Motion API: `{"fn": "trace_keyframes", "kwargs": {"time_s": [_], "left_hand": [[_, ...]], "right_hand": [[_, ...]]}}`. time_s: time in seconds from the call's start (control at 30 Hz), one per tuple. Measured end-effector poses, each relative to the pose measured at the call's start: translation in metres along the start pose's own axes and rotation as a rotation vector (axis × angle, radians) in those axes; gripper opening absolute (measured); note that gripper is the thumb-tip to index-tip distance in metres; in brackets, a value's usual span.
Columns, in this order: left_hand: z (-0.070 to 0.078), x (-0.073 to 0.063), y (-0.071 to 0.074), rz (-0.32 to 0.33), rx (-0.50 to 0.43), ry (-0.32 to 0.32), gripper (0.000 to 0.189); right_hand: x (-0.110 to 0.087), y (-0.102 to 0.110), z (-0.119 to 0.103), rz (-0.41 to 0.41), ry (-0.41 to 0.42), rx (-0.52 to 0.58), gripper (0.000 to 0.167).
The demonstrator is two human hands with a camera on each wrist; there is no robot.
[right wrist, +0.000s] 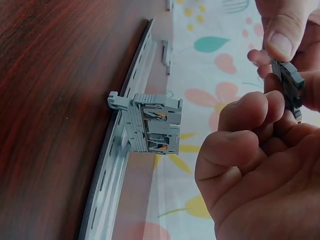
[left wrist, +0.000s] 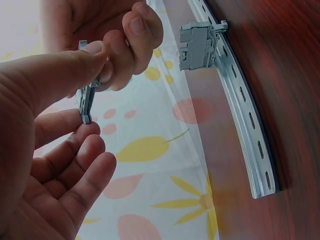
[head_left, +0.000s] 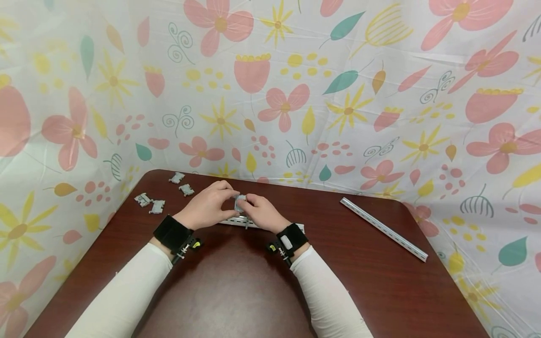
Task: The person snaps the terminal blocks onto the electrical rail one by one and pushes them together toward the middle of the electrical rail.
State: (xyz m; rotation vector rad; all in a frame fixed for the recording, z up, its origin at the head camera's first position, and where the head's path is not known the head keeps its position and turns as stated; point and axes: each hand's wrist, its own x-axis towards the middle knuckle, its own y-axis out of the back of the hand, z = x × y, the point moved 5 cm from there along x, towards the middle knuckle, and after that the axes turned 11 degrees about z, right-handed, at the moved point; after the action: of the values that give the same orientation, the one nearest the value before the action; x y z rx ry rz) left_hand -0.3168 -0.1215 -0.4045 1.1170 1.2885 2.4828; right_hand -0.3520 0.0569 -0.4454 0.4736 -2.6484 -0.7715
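Pinching one grey block (right wrist: 292, 79), left hand (head_left: 210, 205) and right hand (head_left: 265, 213) held it jointly; it seemed light, stiff, slightly fragile, best gripped by its flat faces.

Head camera, one: worn above, facing forward and down; widest and farthest view, covering the dark red-brown wooden table (head_left: 359, 291), the flower-printed white cloth backdrop (head_left: 291, 75), the left hand (head_left: 210, 205) and right hand (head_left: 264, 213).
Left-wrist camera, one: close range, turned sideways, tabletop at picture right; past the left hand's thumb.
Right-wrist camera, one: close range, turned sideways, tabletop at picture left; right hand at lower right.
Shared by both wrist views, from opposing sides: slotted silver metal rail (left wrist: 250, 117), upright grey plastic block (right wrist: 155, 125) on it, both hands, small flat grey plastic piece (left wrist: 88, 102) between them.
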Motion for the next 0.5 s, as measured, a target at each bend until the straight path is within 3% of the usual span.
{"fn": "trace_keyframes", "kwargs": {"time_s": [0.27,0.5], "left_hand": [[-0.0002,-0.0004,-0.0011,-0.002,0.005,-0.001,0.057],[-0.0073,-0.0034,-0.0049,-0.044,0.04,0.043,0.063]], "right_hand": [[-0.0005,0.0015,-0.0004,-0.002,-0.003,-0.002,0.046],[0.0004,0.0039,0.005,0.0,-0.003,-0.018,0.045]]}}
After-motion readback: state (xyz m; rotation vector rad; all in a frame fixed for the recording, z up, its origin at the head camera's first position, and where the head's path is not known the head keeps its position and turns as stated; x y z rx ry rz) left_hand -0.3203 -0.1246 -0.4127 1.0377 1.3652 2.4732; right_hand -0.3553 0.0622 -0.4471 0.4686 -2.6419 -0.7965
